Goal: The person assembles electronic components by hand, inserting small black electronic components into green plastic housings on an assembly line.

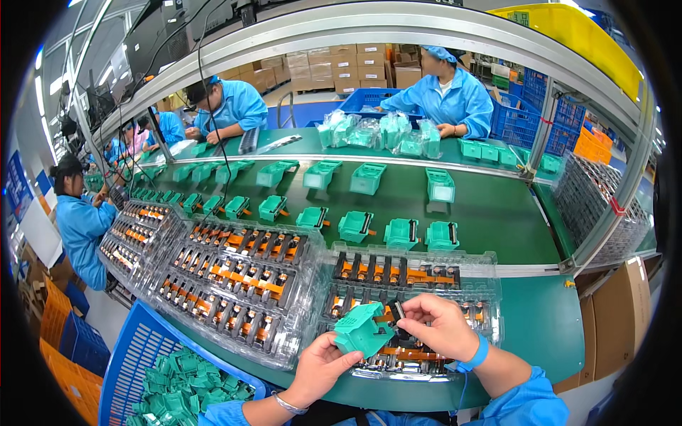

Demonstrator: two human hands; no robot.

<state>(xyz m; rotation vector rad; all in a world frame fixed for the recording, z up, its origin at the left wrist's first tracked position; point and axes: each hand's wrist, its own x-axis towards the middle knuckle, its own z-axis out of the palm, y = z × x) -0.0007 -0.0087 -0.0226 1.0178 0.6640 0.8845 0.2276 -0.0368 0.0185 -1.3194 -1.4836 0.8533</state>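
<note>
My left hand (323, 369) grips a green plastic housing (361, 328) by its lower left side, above a clear tray. Close beside it, my right hand (442, 328) pinches a small black part (398, 312) at the housing's open right side. Whether the black part touches the housing, I cannot tell. Under both hands lies a clear plastic tray (490, 284) with rows of black parts that carry orange flat strips. A blue band circles my right wrist, and a thin blue cord hangs from it.
Stacked clear trays (298, 323) of similar parts stand to the left. A blue basket (128, 348) of green housings is at lower left. Beyond the trays, rows of green housings (355, 226) sit on a green conveyor (490, 202). Several co-workers (455, 99) sit or stand around. A metal frame (398, 21) spans overhead.
</note>
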